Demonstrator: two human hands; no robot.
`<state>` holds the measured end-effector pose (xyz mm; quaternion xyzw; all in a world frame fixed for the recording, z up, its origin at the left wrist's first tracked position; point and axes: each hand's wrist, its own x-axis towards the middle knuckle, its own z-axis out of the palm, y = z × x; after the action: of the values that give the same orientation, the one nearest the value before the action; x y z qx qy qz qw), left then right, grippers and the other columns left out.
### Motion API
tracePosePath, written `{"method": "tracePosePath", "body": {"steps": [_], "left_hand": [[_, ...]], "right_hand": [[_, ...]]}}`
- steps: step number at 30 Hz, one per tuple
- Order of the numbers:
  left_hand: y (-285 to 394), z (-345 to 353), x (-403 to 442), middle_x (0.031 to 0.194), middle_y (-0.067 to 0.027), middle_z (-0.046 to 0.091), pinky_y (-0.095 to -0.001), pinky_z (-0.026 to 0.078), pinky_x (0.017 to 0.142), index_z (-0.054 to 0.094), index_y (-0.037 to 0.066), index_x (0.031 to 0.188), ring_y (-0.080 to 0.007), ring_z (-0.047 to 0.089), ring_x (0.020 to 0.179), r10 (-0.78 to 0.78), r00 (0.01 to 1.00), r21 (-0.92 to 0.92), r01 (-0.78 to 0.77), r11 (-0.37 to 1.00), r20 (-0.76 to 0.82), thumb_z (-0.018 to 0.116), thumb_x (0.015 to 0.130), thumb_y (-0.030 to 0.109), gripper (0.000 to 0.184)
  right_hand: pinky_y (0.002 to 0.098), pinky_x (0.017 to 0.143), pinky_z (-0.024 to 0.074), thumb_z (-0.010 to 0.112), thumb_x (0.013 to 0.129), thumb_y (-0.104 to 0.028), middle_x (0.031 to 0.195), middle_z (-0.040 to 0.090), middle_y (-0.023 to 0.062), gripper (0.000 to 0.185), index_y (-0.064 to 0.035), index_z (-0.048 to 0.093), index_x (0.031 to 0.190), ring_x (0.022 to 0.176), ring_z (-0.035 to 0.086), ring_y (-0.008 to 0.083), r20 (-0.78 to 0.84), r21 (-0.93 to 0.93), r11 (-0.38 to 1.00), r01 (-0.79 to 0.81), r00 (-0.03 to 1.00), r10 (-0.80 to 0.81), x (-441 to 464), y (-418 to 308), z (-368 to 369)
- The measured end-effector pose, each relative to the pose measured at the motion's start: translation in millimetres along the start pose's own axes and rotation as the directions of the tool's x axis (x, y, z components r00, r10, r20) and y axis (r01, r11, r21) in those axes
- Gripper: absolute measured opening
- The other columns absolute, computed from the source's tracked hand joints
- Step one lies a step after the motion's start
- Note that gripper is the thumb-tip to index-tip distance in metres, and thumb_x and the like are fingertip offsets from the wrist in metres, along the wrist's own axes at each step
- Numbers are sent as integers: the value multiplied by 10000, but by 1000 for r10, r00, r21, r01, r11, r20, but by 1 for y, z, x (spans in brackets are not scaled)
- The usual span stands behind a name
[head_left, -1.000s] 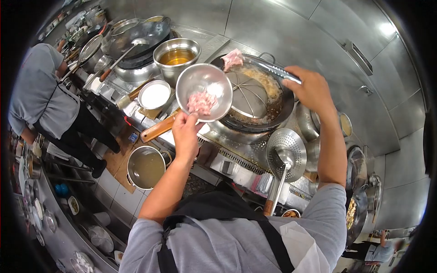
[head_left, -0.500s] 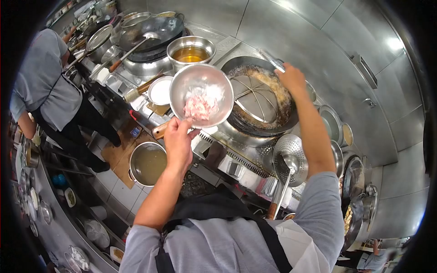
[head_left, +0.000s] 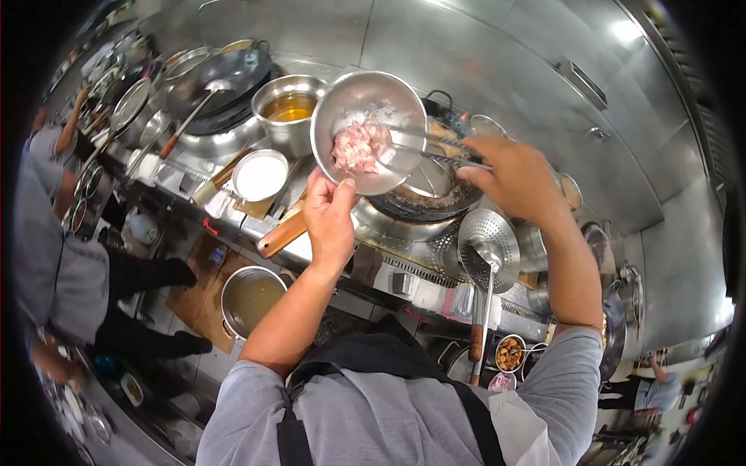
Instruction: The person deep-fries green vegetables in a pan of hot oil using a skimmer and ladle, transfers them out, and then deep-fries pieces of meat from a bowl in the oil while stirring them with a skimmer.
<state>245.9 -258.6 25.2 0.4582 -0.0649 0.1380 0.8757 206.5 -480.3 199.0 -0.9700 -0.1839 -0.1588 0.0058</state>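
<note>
My left hand (head_left: 330, 221) is closed on the near rim of a steel bowl (head_left: 330, 116), thumb on top. Raw pink meat (head_left: 359, 147) with white powder lies in the bowl. A wooden handle (head_left: 284, 234) juts out beneath this hand; whether it belongs to the bowl is hidden. My right hand (head_left: 513, 175) grips long metal tongs (head_left: 439, 155), their blurred tips inside the bowl beside the meat. Behind and below the bowl sits a wok (head_left: 458, 203) on a burner, partly covered, with a round ribbed strainer (head_left: 427, 180) in it.
Left of the bowl stand a pot of yellow oil (head_left: 289, 109) and a bowl of white powder (head_left: 260, 175). A perforated skimmer (head_left: 488, 248) lies to the right. On the floor is a pot of cloudy liquid (head_left: 252, 299). Another person (head_left: 78, 287) stands at left.
My right hand has swung from the wok's far side towards the bowl, bringing the tong tips into it. The bowl has shifted up and right in view. The view itself has turned.
</note>
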Motion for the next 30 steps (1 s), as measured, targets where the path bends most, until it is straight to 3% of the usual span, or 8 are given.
{"method": "tracePosePath", "body": {"steps": [2,3,11,14,16,22,25,30], "left_hand": [[-3,8,1,1248,-89,464,-264,528,739,493,17,723,-99,545,970,-15,999,33,13,999,45,572,898,41,193],[-10,12,4,916,-33,603,-280,515,728,491,83,781,-101,579,821,-42,999,4,42,999,1,544,902,32,141],[-32,18,8,820,-25,564,-417,571,854,545,46,863,-139,619,802,-360,932,-134,352,926,-43,516,896,41,44],[-44,18,-1,821,-29,567,-426,570,856,558,37,892,-143,620,796,-414,908,-132,405,905,-56,510,897,41,48],[-48,14,-10,965,-67,635,-362,564,819,565,26,937,-142,623,899,-441,897,-167,431,887,-25,540,892,57,61],[-34,24,-18,934,-49,625,-370,566,803,570,24,943,-137,617,871,-418,906,-163,405,900,-59,536,890,52,69],[-30,23,-14,903,-33,610,-367,562,796,579,35,921,-131,609,849,-387,921,-139,377,916,-49,535,887,50,58],[-28,15,-5,888,-25,598,-358,556,794,564,53,865,-123,598,844,-339,939,-103,333,937,-53,550,887,66,30]], "right_hand": [[445,729,505,673,820,-282,979,686,133,328,-97,649,1089,880,645,343,-63,-3,1000,26,998,-26,-5,5,5],[442,723,505,677,817,-277,977,687,133,323,-99,653,1086,871,647,339,-74,-7,1000,20,997,-20,-9,7,4],[398,732,512,701,804,-278,968,696,138,339,-106,680,1096,827,666,327,-87,78,964,-255,961,261,-29,66,-26],[388,768,512,696,814,-280,976,700,139,348,-98,676,1109,867,667,332,-41,22,929,-370,928,370,-23,110,-27],[427,781,506,687,815,-341,975,697,138,372,-137,677,1126,894,658,333,-28,-73,919,-388,922,387,-22,153,-2],[467,867,497,653,836,-404,1079,679,153,384,-131,668,1106,1007,639,359,328,-255,843,-473,778,536,-13,219,134],[473,876,494,640,848,-409,1103,673,162,415,-104,654,1129,1025,636,359,153,-166,727,-667,711,687,-18,205,150],[471,868,497,634,853,-408,1089,670,183,439,-89,636,1154,1022,632,366,14,-137,816,-561,823,568,-14,153,75]]}}
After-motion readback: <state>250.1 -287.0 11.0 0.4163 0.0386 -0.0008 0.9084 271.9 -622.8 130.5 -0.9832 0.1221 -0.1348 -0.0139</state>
